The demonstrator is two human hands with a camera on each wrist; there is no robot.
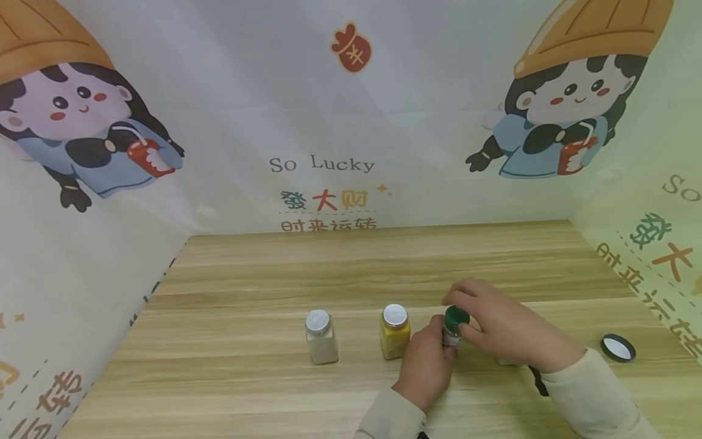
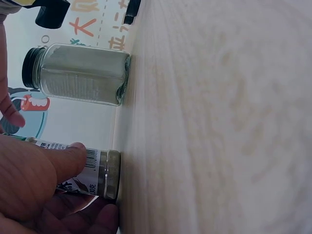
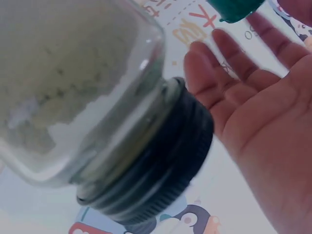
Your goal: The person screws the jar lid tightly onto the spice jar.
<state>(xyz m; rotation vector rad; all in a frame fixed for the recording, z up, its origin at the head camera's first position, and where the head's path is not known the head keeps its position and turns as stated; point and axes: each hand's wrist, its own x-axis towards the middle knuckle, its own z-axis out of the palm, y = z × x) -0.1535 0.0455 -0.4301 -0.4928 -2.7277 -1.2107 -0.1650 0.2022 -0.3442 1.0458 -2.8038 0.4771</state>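
My left hand (image 1: 426, 369) grips a small labelled spice bottle (image 2: 91, 168) with a green cap (image 1: 456, 318), its base down at the tabletop. Over that cap is my right hand (image 1: 501, 323), pinching it between thumb and fingers; in the right wrist view the other fingers stretch out beside the green cap (image 3: 236, 7). A square glass jar (image 2: 85, 75) with a black lid (image 3: 156, 161) stands nearby on the right; in the head view my right hand and forearm mostly cover it. Left of my left hand stands a silver-topped jar of yellow contents (image 1: 395, 341).
Farther left on the wooden table (image 1: 247, 286) is another silver-topped jar (image 1: 322, 344) with pale contents. A black-rimmed lid (image 1: 618, 347) lies at the right, beyond my right forearm. Printed cloth walls (image 1: 236, 116) enclose the back and sides.
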